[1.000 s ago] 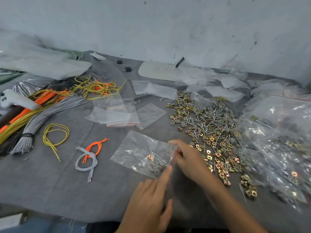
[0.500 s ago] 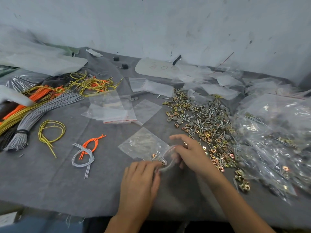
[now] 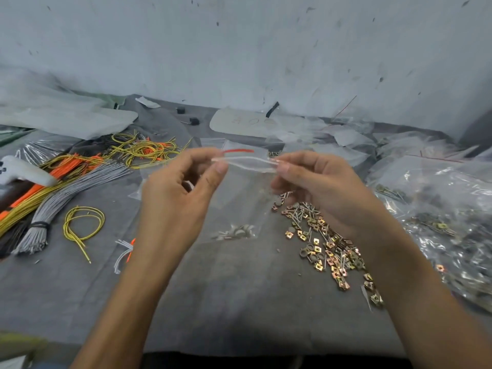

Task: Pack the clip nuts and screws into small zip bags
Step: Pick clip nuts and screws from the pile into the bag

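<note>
A small clear zip bag (image 3: 239,198) hangs upright in the air between my hands, its red-striped mouth at the top. My left hand (image 3: 178,201) pinches the left end of the zip strip, my right hand (image 3: 319,187) pinches the right end. Screws, washers and clip nuts lie gathered at the bag's bottom (image 3: 235,232). On the grey cloth to the right lies the loose pile of brass clip nuts and screws (image 3: 324,243), partly hidden by my right hand.
Filled clear bags (image 3: 442,209) are heaped at the right. Bundles of grey, orange and yellow wires (image 3: 61,182) lie at the left, with a yellow wire loop (image 3: 82,225). Empty zip bags (image 3: 332,145) and white plastic sheets (image 3: 66,121) lie by the wall.
Both hands have lifted the bag off the cloth and turned it upright. The contents have slid to its bottom. The hands now hold the two ends of the zip strip.
</note>
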A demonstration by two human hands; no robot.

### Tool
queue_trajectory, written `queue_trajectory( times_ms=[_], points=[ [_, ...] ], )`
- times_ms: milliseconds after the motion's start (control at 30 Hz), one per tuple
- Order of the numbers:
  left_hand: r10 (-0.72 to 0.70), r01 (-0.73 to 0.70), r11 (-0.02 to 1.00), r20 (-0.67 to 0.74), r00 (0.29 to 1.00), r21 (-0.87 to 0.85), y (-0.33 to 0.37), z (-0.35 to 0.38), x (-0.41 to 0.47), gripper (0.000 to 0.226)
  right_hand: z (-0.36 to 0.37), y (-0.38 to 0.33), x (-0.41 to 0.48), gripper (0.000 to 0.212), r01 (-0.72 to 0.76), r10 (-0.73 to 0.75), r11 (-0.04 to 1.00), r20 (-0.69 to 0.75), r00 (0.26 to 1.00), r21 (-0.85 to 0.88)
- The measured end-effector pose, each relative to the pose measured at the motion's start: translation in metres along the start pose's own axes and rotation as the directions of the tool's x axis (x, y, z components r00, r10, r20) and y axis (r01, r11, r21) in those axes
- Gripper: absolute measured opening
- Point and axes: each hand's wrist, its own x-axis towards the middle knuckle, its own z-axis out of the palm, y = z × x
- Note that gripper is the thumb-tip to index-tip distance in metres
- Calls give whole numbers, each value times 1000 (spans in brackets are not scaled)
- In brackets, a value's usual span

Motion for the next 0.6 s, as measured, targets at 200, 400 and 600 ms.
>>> queue_trajectory(
  times_ms=[200,400,600],
  points=[
    [42,-42,999,-5,999,-29,21,1,12,8,-3,-29,-8,19,155,-218,917,-137,966,-367],
    [47,-45,998,71,996,-34,29,14,9,10,2,-54,-11,32,282,-321,655,80,944,-701],
    [56,-54,998,66,996,-33,27,17,0,8,13,-51,-9,11,339,-318,565,181,931,-752]
  ],
)
